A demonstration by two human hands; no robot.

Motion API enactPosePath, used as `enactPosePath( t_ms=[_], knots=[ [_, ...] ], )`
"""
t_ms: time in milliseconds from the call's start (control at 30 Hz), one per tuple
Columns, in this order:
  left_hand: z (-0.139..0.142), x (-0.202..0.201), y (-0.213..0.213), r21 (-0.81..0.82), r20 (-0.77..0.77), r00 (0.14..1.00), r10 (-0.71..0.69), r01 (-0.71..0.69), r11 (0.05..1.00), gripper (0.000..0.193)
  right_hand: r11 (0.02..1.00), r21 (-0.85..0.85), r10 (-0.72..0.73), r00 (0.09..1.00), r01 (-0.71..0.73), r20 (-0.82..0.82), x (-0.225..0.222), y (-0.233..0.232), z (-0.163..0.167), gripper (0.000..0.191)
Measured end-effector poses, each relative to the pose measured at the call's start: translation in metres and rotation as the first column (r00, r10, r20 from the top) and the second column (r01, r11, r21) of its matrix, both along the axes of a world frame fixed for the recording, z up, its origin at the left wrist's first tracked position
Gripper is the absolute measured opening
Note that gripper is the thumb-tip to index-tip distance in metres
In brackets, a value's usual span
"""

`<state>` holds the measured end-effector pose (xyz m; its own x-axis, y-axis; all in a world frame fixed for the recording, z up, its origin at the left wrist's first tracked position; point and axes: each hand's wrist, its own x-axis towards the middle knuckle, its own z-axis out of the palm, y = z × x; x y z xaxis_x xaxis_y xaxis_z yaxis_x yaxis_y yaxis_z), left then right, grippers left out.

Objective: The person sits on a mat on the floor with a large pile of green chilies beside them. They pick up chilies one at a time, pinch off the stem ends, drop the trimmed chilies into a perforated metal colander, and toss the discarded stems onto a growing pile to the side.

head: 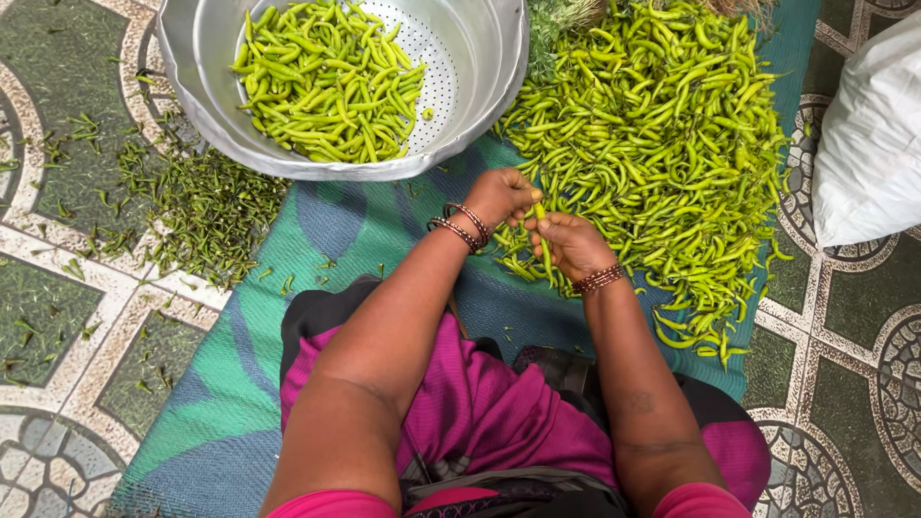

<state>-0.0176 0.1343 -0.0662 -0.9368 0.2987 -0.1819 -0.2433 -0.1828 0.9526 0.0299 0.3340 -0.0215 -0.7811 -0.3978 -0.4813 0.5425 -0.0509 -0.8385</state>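
My left hand (501, 196) and my right hand (572, 245) meet over the near edge of a big pile of green chillies (662, 144) on a green mat. Both hands pinch one green chilli (544, 240): the left fingers at its top end, the right hand around its body. A large metal colander bowl (480, 58) lies at the upper left, holding a heap of green chillies (331, 82). Bangles circle both wrists.
A scatter of plucked green stems (206, 206) covers the tiled floor left of the mat (240, 384). A white sack (868, 144) sits at the right edge. My lap in pink cloth fills the bottom centre.
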Motion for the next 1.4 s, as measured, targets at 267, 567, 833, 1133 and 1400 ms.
enactPosePath(
  t_ms=[267, 567, 833, 1133, 1400],
  knots=[
    [0.009, 0.000, -0.011, 0.133, 0.063, 0.977, -0.203, 0.193, 0.972, 0.029, 0.982, 0.074, 0.180, 0.979, -0.173, -0.099, 0.002, 0.014, 0.015, 0.031],
    [0.016, 0.006, -0.017, -0.036, 0.112, 0.931, -0.347, 0.353, 0.935, 0.030, 0.943, 0.194, 0.305, 0.936, -0.271, -0.173, -0.007, 0.036, 0.013, 0.030],
    [-0.012, 0.009, 0.003, -0.095, 0.274, 0.928, -0.253, 0.288, 0.953, 0.011, 0.999, 0.034, -0.032, 0.999, 0.031, 0.032, -0.006, 0.028, 0.002, 0.042],
    [-0.009, 0.022, 0.011, -0.182, 0.169, 0.956, -0.239, 0.269, 0.946, 0.025, 0.975, 0.153, -0.158, 0.987, 0.163, -0.042, -0.003, -0.018, -0.014, 0.051],
    [-0.006, 0.024, 0.022, -0.177, -0.053, 0.992, -0.117, 0.106, 0.978, 0.009, 0.943, 0.242, -0.204, 0.972, 0.227, -0.116, -0.005, -0.021, -0.015, 0.038]
  ],
)
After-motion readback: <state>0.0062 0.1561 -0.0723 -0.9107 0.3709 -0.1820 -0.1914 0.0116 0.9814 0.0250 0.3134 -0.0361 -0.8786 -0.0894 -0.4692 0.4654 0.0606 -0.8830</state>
